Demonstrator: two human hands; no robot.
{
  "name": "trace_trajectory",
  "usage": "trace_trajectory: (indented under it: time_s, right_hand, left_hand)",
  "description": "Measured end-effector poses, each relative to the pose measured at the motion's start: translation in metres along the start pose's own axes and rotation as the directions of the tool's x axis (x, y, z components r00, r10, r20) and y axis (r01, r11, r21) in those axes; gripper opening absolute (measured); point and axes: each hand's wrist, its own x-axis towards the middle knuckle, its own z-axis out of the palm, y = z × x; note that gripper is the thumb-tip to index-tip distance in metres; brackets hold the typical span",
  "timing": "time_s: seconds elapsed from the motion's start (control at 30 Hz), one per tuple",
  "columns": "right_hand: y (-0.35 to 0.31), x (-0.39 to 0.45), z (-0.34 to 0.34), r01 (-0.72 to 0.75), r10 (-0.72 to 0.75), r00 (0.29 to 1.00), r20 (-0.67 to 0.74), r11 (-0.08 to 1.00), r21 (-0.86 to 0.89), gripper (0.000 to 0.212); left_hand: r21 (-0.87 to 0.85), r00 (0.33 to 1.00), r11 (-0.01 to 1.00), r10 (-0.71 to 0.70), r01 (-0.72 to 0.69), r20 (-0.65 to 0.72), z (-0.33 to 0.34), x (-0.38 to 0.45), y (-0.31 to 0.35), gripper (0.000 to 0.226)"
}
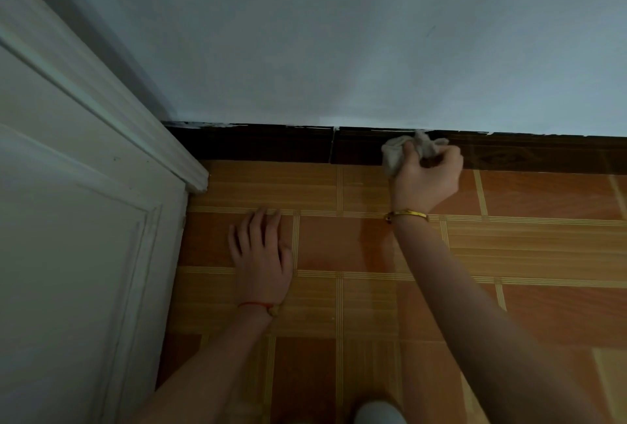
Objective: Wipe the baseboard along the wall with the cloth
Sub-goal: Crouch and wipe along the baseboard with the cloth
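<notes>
Head view, near to far. Pale rounded shape (380,413) at near edge, cut off; cannot identify. Both forearms reaching away over tile floor (543,254). Left hand (261,254) flat on floor, fingers straight and close together, holding nothing; judged a prop for body weight. Right hand (429,174) curled round bunched pale cloth (397,152), pressing it against dark baseboard (271,143) at foot of wall (339,50), just right of a vertical joint. Step in hand, judged: mid-wipe. Next move, judged: sliding cloth along board with steady pressure, covering top edge too; direction not determinable. Door (68,254) at left. Contact face of cloth hidden behind hand. Baseboard near door very dark; dirt not discernible. White flecks along top edge, possibly paint.
</notes>
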Motion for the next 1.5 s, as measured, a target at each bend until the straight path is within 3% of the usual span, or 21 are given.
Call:
trace_trajectory:
  time_s: [0.27,0.43,0.6,0.8,0.93,1.2,1.33,1.5]
  right_hand:
    - [-0.025,-0.04,0.023,0.153,-0.155,0.95,0.27,0.988,0.028,0.029]
    - [-0.011,-0.012,0.005,0.156,-0.157,0.972,0.177,0.988,0.021,0.027]
    - [0.009,0.036,-0.029,0.037,-0.037,0.999,-0.006,0.997,-0.06,0.027]
    - [0.007,0.021,-0.019,0.164,-0.153,0.981,0.122,0.982,-0.088,0.026]
    - [0.006,0.014,-0.01,0.204,-0.181,0.959,0.22,0.975,-0.091,0.028]
    - [0.027,0.067,-0.047,0.027,-0.032,0.998,-0.05,0.995,-0.092,0.026]
    - [0.025,0.059,-0.043,0.06,-0.061,0.998,-0.004,0.994,-0.093,0.024]
    - [0.012,0.025,-0.021,0.189,-0.172,0.962,0.211,0.98,-0.065,0.027]
  left_hand:
    - [-0.003,0.998,0.998,-0.058,0.058,-0.039,0.0,0.002,0.013,0.051]
    - [-0.101,0.999,0.995,-0.027,0.024,-0.027,0.006,0.009,0.051,0.052]
    - [-0.113,0.997,0.993,0.049,-0.043,0.053,0.017,0.008,0.082,0.055]
    - [0.024,0.986,0.996,0.084,-0.089,0.142,0.025,0.005,0.088,0.057]
    - [0.015,0.987,0.996,0.081,-0.084,0.139,0.025,0.006,0.088,0.057]
    - [0.018,0.986,0.996,0.081,-0.085,0.148,0.025,0.005,0.089,0.056]
    - [0.024,0.987,0.996,0.081,-0.086,0.141,0.024,0.004,0.09,0.056]
    - [0.047,0.987,0.995,0.084,-0.091,0.139,0.025,0.004,0.09,0.056]
